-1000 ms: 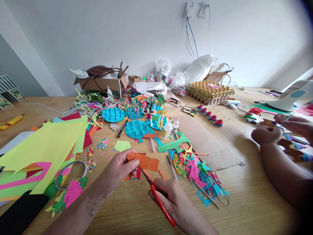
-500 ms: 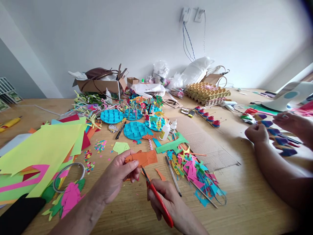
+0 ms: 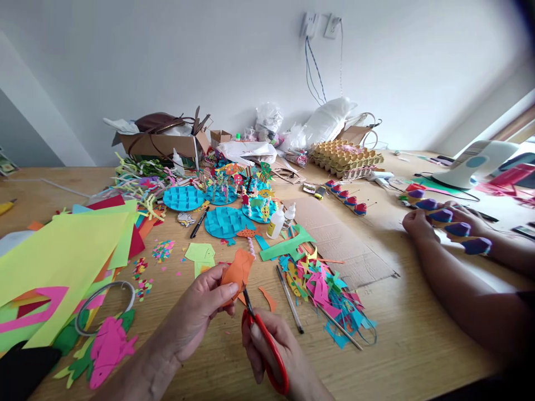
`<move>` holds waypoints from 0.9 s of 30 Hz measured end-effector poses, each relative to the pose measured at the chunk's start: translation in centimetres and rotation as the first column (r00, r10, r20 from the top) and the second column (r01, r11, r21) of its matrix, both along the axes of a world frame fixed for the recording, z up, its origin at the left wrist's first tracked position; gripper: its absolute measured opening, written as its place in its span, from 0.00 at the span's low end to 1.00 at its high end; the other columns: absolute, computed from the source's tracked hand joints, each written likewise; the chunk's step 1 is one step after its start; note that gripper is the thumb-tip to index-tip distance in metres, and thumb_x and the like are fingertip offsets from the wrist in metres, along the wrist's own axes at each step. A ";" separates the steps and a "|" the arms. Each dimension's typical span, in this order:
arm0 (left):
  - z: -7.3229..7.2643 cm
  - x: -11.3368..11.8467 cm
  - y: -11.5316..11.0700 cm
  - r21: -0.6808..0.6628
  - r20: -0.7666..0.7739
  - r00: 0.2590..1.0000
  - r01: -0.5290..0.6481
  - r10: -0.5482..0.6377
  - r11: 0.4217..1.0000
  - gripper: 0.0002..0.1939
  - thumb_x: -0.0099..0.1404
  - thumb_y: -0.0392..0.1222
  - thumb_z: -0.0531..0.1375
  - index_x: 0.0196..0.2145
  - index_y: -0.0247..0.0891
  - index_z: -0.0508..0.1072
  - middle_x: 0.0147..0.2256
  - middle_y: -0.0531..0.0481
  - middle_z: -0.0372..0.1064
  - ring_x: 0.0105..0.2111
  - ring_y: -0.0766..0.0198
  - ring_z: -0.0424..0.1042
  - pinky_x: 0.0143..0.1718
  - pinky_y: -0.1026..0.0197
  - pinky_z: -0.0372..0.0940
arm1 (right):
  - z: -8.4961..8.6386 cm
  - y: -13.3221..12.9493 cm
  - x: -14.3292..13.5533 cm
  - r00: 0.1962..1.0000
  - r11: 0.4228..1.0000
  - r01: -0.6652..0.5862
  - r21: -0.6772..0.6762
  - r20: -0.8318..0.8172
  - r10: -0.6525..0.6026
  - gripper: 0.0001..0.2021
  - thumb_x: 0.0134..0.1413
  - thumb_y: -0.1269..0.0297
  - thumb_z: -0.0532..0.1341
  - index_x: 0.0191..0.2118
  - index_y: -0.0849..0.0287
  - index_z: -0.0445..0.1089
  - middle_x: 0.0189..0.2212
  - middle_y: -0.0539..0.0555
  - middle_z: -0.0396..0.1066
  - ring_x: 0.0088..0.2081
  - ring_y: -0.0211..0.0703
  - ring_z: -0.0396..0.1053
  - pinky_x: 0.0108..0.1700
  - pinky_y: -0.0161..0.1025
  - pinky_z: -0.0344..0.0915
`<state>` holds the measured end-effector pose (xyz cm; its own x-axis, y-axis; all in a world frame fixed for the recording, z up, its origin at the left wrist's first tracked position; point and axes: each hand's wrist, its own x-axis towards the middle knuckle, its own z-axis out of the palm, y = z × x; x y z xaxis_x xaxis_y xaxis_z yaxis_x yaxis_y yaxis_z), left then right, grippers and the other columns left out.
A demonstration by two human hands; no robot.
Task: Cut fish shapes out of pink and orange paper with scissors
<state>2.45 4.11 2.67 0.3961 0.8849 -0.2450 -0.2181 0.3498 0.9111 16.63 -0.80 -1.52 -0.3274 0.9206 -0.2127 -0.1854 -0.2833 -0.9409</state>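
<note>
Pinched between the thumb and fingers of my left hand (image 3: 209,295) is a piece of orange paper (image 3: 239,267), tilted up over the table. In the earlier frame a fish outline shows on it. My right hand (image 3: 271,340) grips red-handled scissors (image 3: 273,356), whose dark blades meet the paper's lower edge near my left thumb. A curved orange paper scrap (image 3: 267,299) lies on the table just right of the blades. Beyond my left hand rests a lime-green paper piece (image 3: 200,253) with a drawn line. A pen (image 3: 290,301) lies right of the scissors.
Coloured paper sheets (image 3: 71,256) and pink fish cutouts (image 3: 109,348) lie left. Paper scraps (image 3: 334,295) and cardboard (image 3: 334,239) are on the right. Glue bottles (image 3: 276,223) stand by blue paper discs (image 3: 229,223). Another person's hands hold a painted egg-carton strip (image 3: 457,228).
The orange paper has turned from lying sideways to pointing upward in my left hand. The scissors stay at its lower edge. The other person's painted strip is now raised and turned.
</note>
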 end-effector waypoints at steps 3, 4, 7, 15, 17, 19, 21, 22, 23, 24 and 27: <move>0.1 0.4 -0.1 0.003 -0.007 0.999 -0.040 0.040 0.999 0.06 0.54 0.41 0.62 0.29 0.37 0.70 0.21 0.58 0.61 0.22 0.70 0.57 0.25 0.68 0.56 | -0.7 -0.2 -0.3 0.999 1.000 -0.003 0.016 -0.045 0.004 0.27 0.45 0.36 0.55 0.22 0.60 0.59 0.09 0.42 0.54 0.10 0.28 0.47 0.14 0.27 0.44; 0.1 0.5 -0.1 0.007 -0.010 0.999 -0.044 0.044 0.999 0.06 0.54 0.41 0.62 0.29 0.37 0.70 0.21 0.58 0.60 0.22 0.70 0.57 0.25 0.68 0.56 | -1.0 -0.2 -0.4 0.998 1.000 0.000 0.024 -0.061 0.002 0.27 0.46 0.36 0.55 0.23 0.60 0.60 0.09 0.42 0.54 0.10 0.28 0.47 0.14 0.28 0.43; 0.0 0.8 -0.2 0.032 -0.014 0.999 -0.049 0.049 0.998 0.06 0.54 0.40 0.62 0.29 0.38 0.69 0.20 0.59 0.60 0.22 0.70 0.56 0.26 0.68 0.56 | -1.9 -0.3 -0.6 0.996 0.999 0.025 0.048 -0.091 -0.021 0.26 0.48 0.37 0.53 0.25 0.60 0.60 0.09 0.42 0.54 0.10 0.29 0.47 0.14 0.29 0.44; 0.2 0.8 -0.1 0.032 -0.043 0.998 -0.037 0.039 0.999 0.09 0.57 0.42 0.62 0.36 0.40 0.70 0.30 0.55 0.70 0.30 0.66 0.66 0.34 0.66 0.61 | -2.2 -0.3 -0.6 0.994 0.998 0.035 0.046 -0.104 -0.030 0.26 0.49 0.38 0.53 0.25 0.60 0.61 0.09 0.42 0.54 0.10 0.29 0.46 0.13 0.28 0.44; 0.1 0.7 0.1 0.056 -0.052 0.998 -0.043 0.046 0.998 0.09 0.58 0.42 0.61 0.37 0.39 0.71 0.34 0.52 0.72 0.34 0.63 0.68 0.39 0.64 0.61 | -2.1 -0.4 -0.6 0.995 0.999 0.034 0.041 -0.100 -0.029 0.25 0.50 0.38 0.53 0.25 0.60 0.61 0.09 0.42 0.54 0.10 0.29 0.46 0.13 0.28 0.44; 0.0 0.5 0.3 0.066 -0.058 0.997 -0.047 0.051 0.997 0.09 0.57 0.43 0.61 0.36 0.38 0.73 0.34 0.51 0.73 0.35 0.61 0.69 0.40 0.63 0.62 | -2.1 -0.4 -0.5 0.996 0.999 0.029 0.031 -0.091 -0.026 0.26 0.49 0.38 0.53 0.25 0.60 0.61 0.10 0.43 0.55 0.10 0.29 0.46 0.14 0.28 0.44; -0.3 0.5 0.4 0.051 -0.048 0.998 -0.049 0.051 0.997 0.09 0.56 0.42 0.62 0.35 0.38 0.73 0.33 0.51 0.74 0.34 0.61 0.69 0.39 0.63 0.62 | -2.1 -0.3 -0.5 0.996 0.999 0.022 0.024 -0.083 -0.020 0.27 0.48 0.37 0.53 0.24 0.60 0.61 0.10 0.43 0.55 0.11 0.29 0.46 0.14 0.28 0.45; -0.4 0.5 0.5 0.040 -0.037 0.998 -0.053 0.055 0.998 0.09 0.56 0.42 0.62 0.35 0.38 0.74 0.32 0.51 0.74 0.34 0.62 0.69 0.38 0.63 0.62 | -2.1 -0.3 -0.5 0.997 1.000 0.017 0.024 -0.081 -0.015 0.27 0.48 0.36 0.53 0.24 0.60 0.61 0.10 0.43 0.55 0.11 0.29 0.46 0.14 0.28 0.45; -0.5 0.5 0.5 0.031 -0.024 0.998 -0.059 0.060 0.998 0.09 0.56 0.42 0.63 0.35 0.38 0.74 0.32 0.51 0.74 0.34 0.62 0.69 0.38 0.63 0.62 | -2.1 -0.3 -0.5 0.997 1.000 0.010 0.025 -0.082 -0.008 0.27 0.48 0.36 0.53 0.24 0.60 0.61 0.10 0.43 0.55 0.11 0.29 0.47 0.14 0.28 0.45; -0.6 0.5 0.5 0.025 -0.011 0.998 -0.065 0.065 0.998 0.09 0.55 0.41 0.63 0.36 0.39 0.74 0.32 0.51 0.74 0.34 0.63 0.69 0.38 0.64 0.62 | -2.1 -0.3 -0.5 0.996 1.000 0.003 0.025 -0.085 -0.001 0.27 0.48 0.36 0.53 0.24 0.60 0.60 0.10 0.43 0.54 0.11 0.29 0.47 0.14 0.28 0.45; -0.6 0.6 0.3 0.027 0.009 0.996 -0.087 0.087 0.996 0.10 0.55 0.40 0.63 0.37 0.40 0.74 0.32 0.52 0.75 0.34 0.64 0.70 0.39 0.64 0.62 | -2.0 -0.2 -0.4 0.996 1.000 -0.011 0.029 -0.086 0.014 0.26 0.49 0.37 0.53 0.24 0.60 0.60 0.10 0.43 0.55 0.11 0.29 0.47 0.14 0.28 0.46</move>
